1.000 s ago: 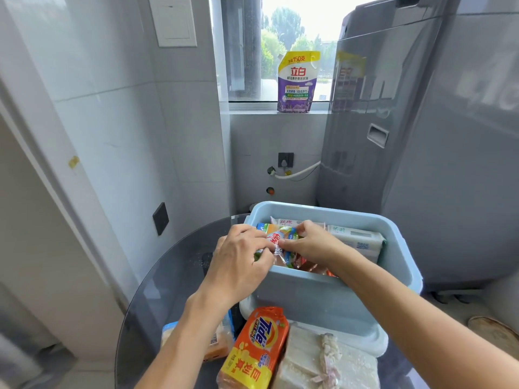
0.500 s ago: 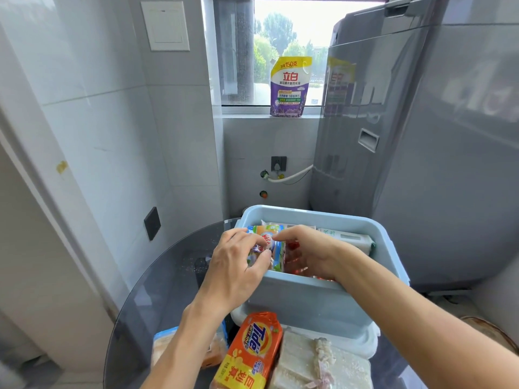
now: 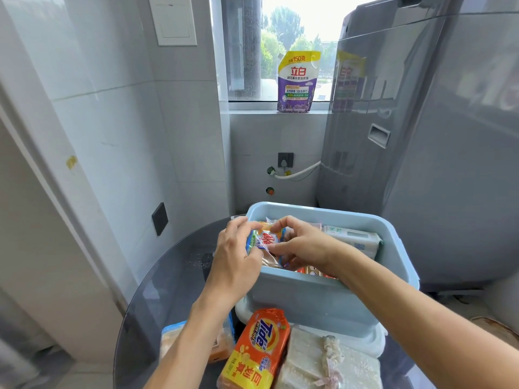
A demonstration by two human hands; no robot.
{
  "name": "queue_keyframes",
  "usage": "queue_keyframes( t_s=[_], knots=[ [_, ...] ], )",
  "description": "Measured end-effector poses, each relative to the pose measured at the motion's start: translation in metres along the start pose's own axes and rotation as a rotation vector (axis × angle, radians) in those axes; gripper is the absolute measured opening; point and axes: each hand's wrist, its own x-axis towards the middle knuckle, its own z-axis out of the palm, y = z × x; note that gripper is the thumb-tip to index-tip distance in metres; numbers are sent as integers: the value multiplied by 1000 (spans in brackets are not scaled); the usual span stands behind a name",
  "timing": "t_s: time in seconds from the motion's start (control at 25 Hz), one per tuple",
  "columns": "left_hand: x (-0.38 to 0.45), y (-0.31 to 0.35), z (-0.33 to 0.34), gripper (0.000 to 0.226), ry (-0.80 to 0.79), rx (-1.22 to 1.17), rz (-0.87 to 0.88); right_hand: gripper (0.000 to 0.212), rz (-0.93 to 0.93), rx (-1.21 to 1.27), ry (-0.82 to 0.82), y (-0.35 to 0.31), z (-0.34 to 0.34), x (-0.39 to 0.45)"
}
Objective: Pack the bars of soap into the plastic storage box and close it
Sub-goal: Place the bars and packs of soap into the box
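The left hand (image 3: 234,256) curls its fingers (image 3: 254,252) round the left end of a wrapped soap bar (image 3: 265,240), held over the near-left corner of the blue storage box (image 3: 317,301). The right hand (image 3: 302,245) pinches the bar's right end between thumb and curled fingers (image 3: 280,224). An orange Tide soap pack (image 3: 257,349) lies on the tabletop (image 3: 168,282) before the box.

Before me, the orange soap pack (image 3: 257,349) on the table (image 3: 157,290) reads "Tide". The purple detergent pouch (image 3: 297,81) on the windowsill (image 3: 252,106) reads "立白" and "150克". The wrapped bar (image 3: 265,240) in my fingers bears red characters, possibly illegible.
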Motion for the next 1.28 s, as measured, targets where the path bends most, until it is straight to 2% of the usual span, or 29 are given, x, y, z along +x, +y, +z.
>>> queue_keyframes(
  t_s=[0.08, 0.2, 0.24, 0.28, 0.36, 0.4, 0.44, 0.48, 0.56, 0.6, 0.64, 0.72, 0.84, 0.92, 1.0, 1.04, 1.08, 1.12, 1.2, 1.28],
  knots=[
    [5, 0, 0, 44, -24, -9, -16, 36, 10, -163, 23, -3, -2, 0],
    [4, 3, -9, 39, -61, -52, -21, 43, -82, -400, 174, -3, 3, -2],
    [7, 8, -9, 39, -38, -70, -12, 44, -143, -508, 262, -6, -3, -4],
    [-6, 1, -20, 39, 71, -47, -43, 42, -226, -594, 326, -7, 8, -8],
    [-14, -8, -37, 35, 268, 45, -57, 28, -479, -671, 597, -8, 8, -20],
    [-17, -15, -46, 33, 231, 127, -60, 22, -610, -669, 703, -6, 7, -30],
    [-23, -25, -58, 36, 87, 242, -88, 17, -726, -685, 726, -6, 13, -39],
    [-31, -37, -67, 47, -169, 375, -159, 15, -802, -736, 660, -5, 20, -46],
    [-47, -55, -68, 79, -749, 642, -328, 13, -768, -793, 495, 1, 28, -52],
    [-57, -59, -61, 85, -886, 756, -349, 13, -696, -761, 442, 4, 29, -52],
    [-64, -63, -53, 81, -903, 857, -303, 12, -614, -686, 414, 5, 27, -51],
    [-66, -64, -39, 65, -744, 941, -189, 5, -454, -420, 379, 4, 12, -45],
    [-53, -52, -48, 57, -507, 762, -306, 10, -252, -164, 389, 8, -7, -45],
    [-47, -42, -69, 54, -237, 457, -407, 13, -179, 4, 378, 10, -17, -49],
    [-43, -27, -91, 45, 27, 2, -386, 13, -162, 155, 350, 10, -26, -53],
    [-40, -15, -98, 40, 55, -277, -345, 9, -173, 204, 303, 8, -30, -54],
    [-36, 0, -100, 37, -6, -530, -285, 8, -198, 245, 224, 4, -32, -56],
    [-29, 16, -95, 37, -102, -683, -241, 16, -226, 277, 124, -2, -33, -58],
    [-14, 48, -73, 36, -227, -713, -167, 32, -253, 357, -35, -14, -32, -61],
    [5, 74, -48, 36, -234, -508, -99, 34, -218, 384, -27, -24, -35, -59]
  ],
)
